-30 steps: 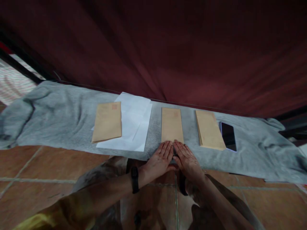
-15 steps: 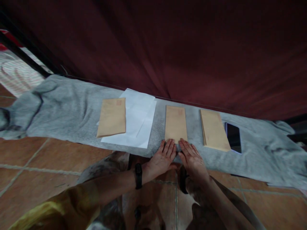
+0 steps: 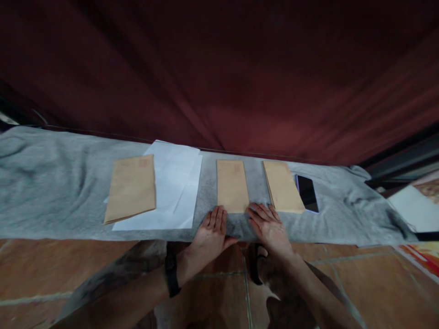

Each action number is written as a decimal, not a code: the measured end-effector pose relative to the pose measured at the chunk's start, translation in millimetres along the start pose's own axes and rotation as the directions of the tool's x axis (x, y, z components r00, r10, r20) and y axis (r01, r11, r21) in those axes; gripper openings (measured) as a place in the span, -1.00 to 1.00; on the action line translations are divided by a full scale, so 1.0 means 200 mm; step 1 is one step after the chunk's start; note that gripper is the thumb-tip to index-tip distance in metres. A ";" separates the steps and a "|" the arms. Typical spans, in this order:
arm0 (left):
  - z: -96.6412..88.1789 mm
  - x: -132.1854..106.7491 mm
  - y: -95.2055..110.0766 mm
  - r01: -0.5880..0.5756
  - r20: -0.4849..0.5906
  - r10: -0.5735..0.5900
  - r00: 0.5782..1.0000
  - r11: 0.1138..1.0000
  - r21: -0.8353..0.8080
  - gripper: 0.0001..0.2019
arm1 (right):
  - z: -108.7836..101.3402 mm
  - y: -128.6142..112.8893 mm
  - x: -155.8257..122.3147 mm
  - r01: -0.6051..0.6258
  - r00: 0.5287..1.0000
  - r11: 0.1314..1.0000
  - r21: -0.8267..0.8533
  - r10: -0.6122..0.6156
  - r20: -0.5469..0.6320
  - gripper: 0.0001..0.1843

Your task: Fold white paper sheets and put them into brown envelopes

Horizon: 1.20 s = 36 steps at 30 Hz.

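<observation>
My left hand [image 3: 211, 228] lies flat with its fingers stretched out on the grey cloth [image 3: 55, 183], fingertips just at the near left corner of a single brown envelope [image 3: 232, 185]. A little apart to the right, my right hand [image 3: 269, 226] rests flat too, fingers open, by that envelope's near right corner and just below a stack of brown envelopes [image 3: 282, 186]. Neither hand holds anything. A black band is on my left wrist.
Further left, another stack of brown envelopes [image 3: 131, 193] lies on white paper sheets [image 3: 174, 187]. A dark phone [image 3: 307, 193] sits right of the envelope stack. A dark red curtain [image 3: 219, 77] hangs behind. Brown floor tiles [image 3: 51, 269] lie in front; some white paper [image 3: 413, 208] lies at far right.
My two hands have slid apart from touching each other over the envelope's near end to its two near corners. The view has shifted toward the right.
</observation>
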<state>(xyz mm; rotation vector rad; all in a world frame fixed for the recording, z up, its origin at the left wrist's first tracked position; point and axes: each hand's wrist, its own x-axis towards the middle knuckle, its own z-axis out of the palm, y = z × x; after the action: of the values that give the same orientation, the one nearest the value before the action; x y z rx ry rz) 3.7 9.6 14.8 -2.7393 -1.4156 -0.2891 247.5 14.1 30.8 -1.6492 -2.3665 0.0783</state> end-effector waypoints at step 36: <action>-0.08 0.25 -0.22 0.323 0.258 -0.610 0.750 -0.003 -0.946 -0.25 | -0.02 -0.11 0.32 -0.238 0.775 -0.446 0.863 0.448 0.445 -0.48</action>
<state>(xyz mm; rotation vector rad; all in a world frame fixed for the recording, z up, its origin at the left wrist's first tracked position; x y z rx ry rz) -5.6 73.6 37.4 -2.2981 -2.7281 -2.2623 207.3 64.8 49.5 -1.0963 -0.4926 1.5482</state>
